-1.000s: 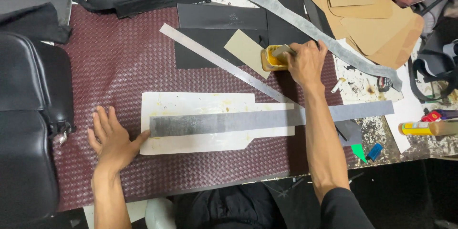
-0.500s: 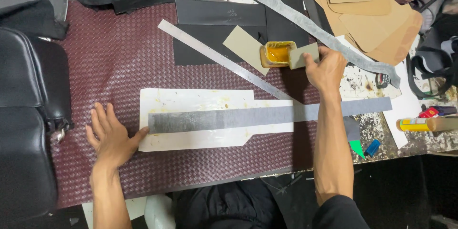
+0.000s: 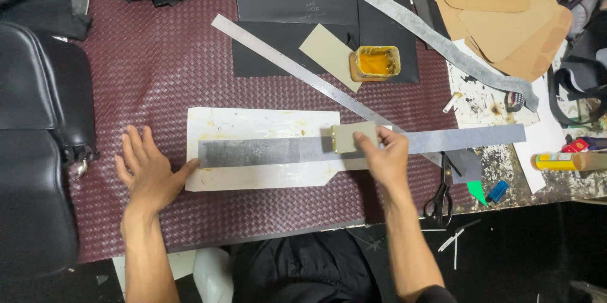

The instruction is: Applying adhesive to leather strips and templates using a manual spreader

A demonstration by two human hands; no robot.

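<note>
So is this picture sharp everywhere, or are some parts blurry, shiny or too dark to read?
Head view: the right hand and the small card it holds on the grey strip look slightly motion-blurred; the left hand is crisper. The metal ruler catches a pale sheen. The black bag and the area under the table edge fall into dark shadow.

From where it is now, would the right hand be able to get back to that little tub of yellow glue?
Probably yes. The right hand holds a small card on the grey strip; only the flat metal ruler lies between it and the open glue tub.
</note>
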